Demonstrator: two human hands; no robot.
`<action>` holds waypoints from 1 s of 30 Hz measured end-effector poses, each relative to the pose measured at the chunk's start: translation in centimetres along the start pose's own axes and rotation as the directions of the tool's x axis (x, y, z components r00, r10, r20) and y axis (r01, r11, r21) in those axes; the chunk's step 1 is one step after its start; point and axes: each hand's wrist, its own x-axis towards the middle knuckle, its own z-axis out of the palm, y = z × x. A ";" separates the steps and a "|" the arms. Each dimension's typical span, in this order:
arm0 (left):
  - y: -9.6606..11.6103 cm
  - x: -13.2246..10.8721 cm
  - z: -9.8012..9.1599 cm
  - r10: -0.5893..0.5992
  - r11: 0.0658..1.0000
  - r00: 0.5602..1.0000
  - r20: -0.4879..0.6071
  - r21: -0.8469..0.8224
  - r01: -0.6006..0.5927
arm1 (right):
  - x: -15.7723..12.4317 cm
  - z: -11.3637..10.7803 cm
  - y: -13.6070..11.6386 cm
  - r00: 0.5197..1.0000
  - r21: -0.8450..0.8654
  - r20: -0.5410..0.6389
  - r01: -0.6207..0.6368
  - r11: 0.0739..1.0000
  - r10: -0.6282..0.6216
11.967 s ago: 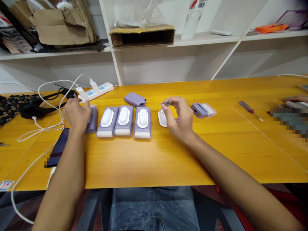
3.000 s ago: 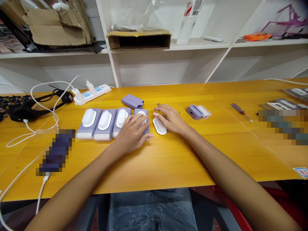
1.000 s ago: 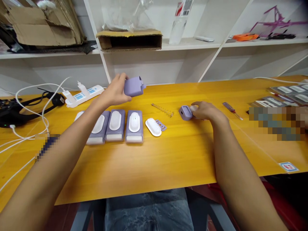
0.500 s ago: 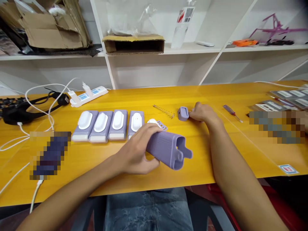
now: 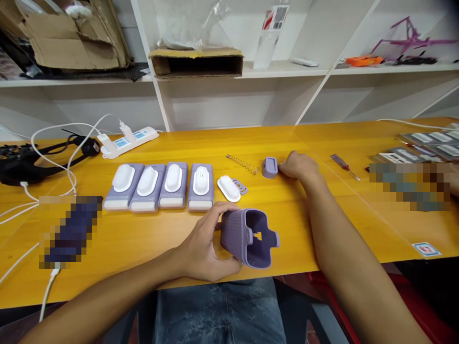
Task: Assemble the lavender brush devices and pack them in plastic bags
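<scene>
Purple plastic casing (image 5: 248, 237): hollow, probably light and stiff, best held by its ribbed wall, as the closed left hand (image 5: 204, 243) does, near the table's (image 5: 143, 239) front edge. Right hand (image 5: 299, 168) closed on small purple cap (image 5: 269, 167).

A long yellow wood table (image 5: 294, 229) runs across the view. On it sit a white power strip (image 5: 128, 142), white cords (image 5: 19, 211), a black strap (image 5: 17, 172), and a screwdriver with a red handle (image 5: 344, 167). A phone (image 5: 70, 231) lies there too, but it is blurred. Behind the table is a white shelf (image 5: 287, 71). On the shelf are a flat cardboard box (image 5: 195, 53), a clear plastic bag (image 5: 193, 28), a clear bottle (image 5: 265, 48), a white remote (image 5: 304, 62), and a small orange thing (image 5: 364, 60). Torn cardboard (image 5: 71, 43) sits at the far left.
</scene>
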 end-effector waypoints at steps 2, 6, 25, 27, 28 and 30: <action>0.1 0.0 0.1 -0.035 0.999 0.999 0.003 -0.017 0.035 | 0.1 0.0 0.2 1.000 0.036 -0.002 0.001 0.999 -0.001; 0.0 -0.1 0.3 -0.079 0.996 0.997 -0.001 -0.037 0.079 | 0.2 0.0 1.0 0.996 0.092 -0.078 -0.026 0.995 0.033; -1.0 -0.2 0.6 -0.178 0.979 0.984 -0.004 -0.106 0.177 | -8.0 -1.2 -7.0 0.728 0.244 -0.229 0.686 0.686 -0.646; -1.1 -0.2 0.7 -0.165 0.982 0.986 -0.005 -0.089 0.164 | -8.2 -0.6 -7.6 0.728 0.115 -0.179 0.683 0.721 -0.662; -1.2 -0.3 0.7 -0.159 0.984 0.987 -0.003 -0.085 0.158 | -8.4 -0.5 -7.7 0.736 0.080 -0.152 0.674 0.734 -0.659; -1.2 -0.3 0.7 -0.153 0.985 0.988 -0.002 -0.084 0.152 | -8.6 -0.4 -7.8 0.752 0.048 -0.108 0.658 0.752 -0.651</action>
